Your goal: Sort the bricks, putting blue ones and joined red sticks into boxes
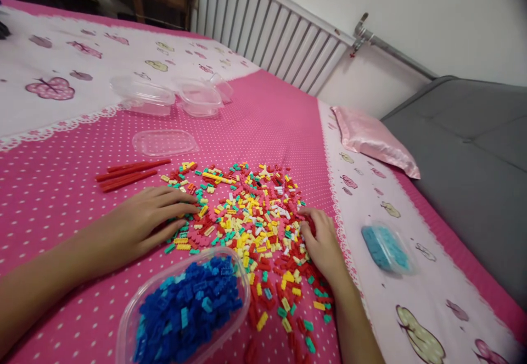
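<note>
A wide pile of small toy building bricks (251,232) in red, yellow, cream, green, pink and white lies spread on the bedspread. My left hand (150,218) rests palm down at the pile's left edge, its fingers stretched out and touching bricks, with nothing held. At the right edge is my right hand (323,240), its fingers bent and its thumb apart from the index finger, with red bricks beside them. In front of the pile, a clear plastic tub (245,292) holds blue and light-blue bricks.
Long red sticks (127,174) lie left of the pile. Behind them are a clear lid (164,142) and clear containers (200,98). A tub of turquoise bricks (387,248) sits at right. A pink pillow (373,139), grey headboard (465,144) and white radiator (267,21) border the bed.
</note>
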`<action>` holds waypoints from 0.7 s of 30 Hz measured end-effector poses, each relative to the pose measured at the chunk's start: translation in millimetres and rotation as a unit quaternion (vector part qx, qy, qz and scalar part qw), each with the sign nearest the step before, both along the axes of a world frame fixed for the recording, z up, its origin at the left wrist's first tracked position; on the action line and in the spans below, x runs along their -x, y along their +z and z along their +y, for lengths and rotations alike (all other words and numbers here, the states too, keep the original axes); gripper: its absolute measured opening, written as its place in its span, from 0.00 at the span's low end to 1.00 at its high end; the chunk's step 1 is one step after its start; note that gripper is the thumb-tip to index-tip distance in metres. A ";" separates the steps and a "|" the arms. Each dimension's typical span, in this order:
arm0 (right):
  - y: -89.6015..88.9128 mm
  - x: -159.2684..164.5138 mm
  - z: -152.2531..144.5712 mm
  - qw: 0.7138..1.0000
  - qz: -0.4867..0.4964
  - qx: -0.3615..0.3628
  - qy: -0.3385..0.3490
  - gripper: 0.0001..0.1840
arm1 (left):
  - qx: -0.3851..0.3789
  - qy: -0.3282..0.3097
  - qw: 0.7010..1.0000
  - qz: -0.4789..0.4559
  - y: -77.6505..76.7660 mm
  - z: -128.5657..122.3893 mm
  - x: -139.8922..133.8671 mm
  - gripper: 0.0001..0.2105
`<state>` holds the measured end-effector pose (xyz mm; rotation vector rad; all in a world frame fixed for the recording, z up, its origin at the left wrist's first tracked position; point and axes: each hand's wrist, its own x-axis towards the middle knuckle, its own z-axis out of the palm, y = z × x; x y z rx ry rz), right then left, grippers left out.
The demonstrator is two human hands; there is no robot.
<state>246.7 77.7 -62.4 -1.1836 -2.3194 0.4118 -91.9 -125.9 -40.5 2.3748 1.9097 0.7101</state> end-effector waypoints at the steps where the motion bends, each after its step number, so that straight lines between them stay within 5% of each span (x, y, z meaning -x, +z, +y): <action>1: -0.9 0.2 0.0 1.000 -0.006 -0.002 -0.008 0.17 | -0.004 0.000 1.000 -0.004 0.1 0.3 0.0 0.15; 7: -2.3 -1.0 1.2 0.998 -0.015 -0.023 -0.049 0.25 | -0.003 0.002 1.000 -0.005 3.1 -0.4 -3.3 0.15; 21: -4.3 -0.9 0.8 0.996 -0.049 -0.029 -0.064 0.22 | 0.025 0.018 0.999 0.026 2.5 -2.5 -4.1 0.16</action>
